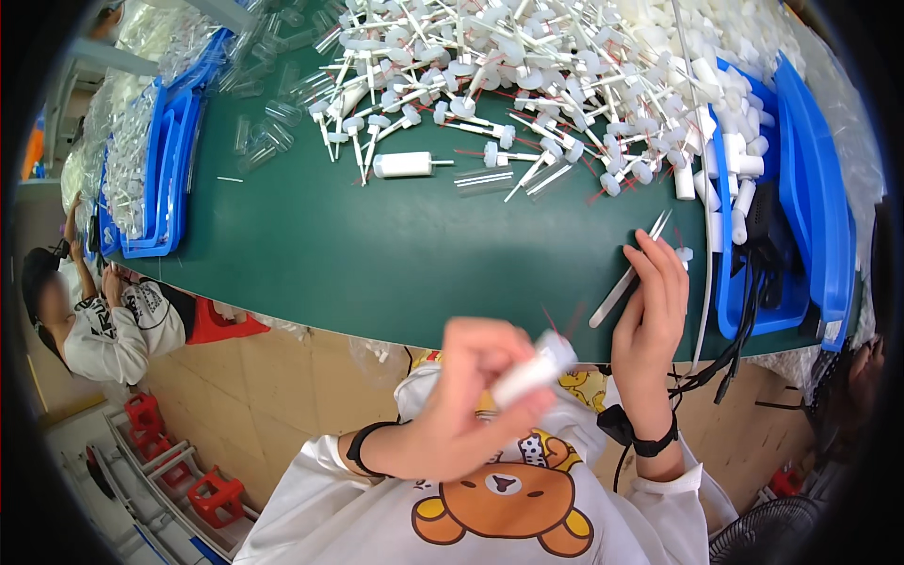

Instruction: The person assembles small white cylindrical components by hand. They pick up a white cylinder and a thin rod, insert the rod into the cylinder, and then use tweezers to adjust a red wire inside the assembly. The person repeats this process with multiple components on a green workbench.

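My left hand (471, 395), slightly blurred, is closed around a white plastic cylinder (527, 379) just off the table's near edge. The cylinder is tilted, with a translucent cap at its upper end and thin red strands beside it. My right hand (654, 292) lies on the table's right side, fingers stretched out. Beside its fingers rest metal tweezers (617, 295), tips pointing away from me. A small translucent cap piece (684, 254) shows just past the fingertips, partly hidden. Further off, a white cylinder with a thin rod (405, 165) lies on its side.
A large heap of white stems with translucent caps and red strands (490, 56) covers the far side of the green table (395, 254). Clear tubes (268, 141) lie left. Blue bins (810, 207) and cables (744, 330) stand right. Another person (132, 311) sits at left.
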Demonstrator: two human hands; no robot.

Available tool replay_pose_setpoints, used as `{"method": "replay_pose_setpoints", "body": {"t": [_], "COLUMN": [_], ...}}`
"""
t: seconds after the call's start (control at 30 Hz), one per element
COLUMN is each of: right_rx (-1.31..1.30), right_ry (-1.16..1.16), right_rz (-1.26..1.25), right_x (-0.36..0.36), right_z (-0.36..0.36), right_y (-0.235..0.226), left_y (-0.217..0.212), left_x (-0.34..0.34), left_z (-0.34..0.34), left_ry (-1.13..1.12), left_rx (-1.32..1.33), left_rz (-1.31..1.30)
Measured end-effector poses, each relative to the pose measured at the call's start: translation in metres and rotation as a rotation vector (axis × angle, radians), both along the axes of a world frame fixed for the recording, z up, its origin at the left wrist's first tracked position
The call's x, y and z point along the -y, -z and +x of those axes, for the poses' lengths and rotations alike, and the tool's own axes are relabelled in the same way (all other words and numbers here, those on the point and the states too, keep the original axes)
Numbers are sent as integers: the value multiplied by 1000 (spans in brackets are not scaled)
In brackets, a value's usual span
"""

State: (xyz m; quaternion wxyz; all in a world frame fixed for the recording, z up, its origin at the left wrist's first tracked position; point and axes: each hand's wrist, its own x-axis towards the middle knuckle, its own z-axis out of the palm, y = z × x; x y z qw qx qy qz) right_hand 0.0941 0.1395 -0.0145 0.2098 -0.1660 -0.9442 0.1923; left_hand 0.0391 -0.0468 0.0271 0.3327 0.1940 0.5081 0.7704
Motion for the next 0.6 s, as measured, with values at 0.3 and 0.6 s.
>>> {"method": "replay_pose_setpoints", "body": {"t": [0.3, 0.6], "right_rx": [-71, 19], "right_ry": [72, -215], "right_rz": [90, 53], "right_x": [7, 7], "right_z": [-4, -38], "right_y": [-10, -67], "left_y": [27, 29], "left_x": [22, 19], "left_z": [-45, -36], "left_ry": [-580, -572], "left_rx": [-834, -1056], "left_rz": [-926, -610]}}
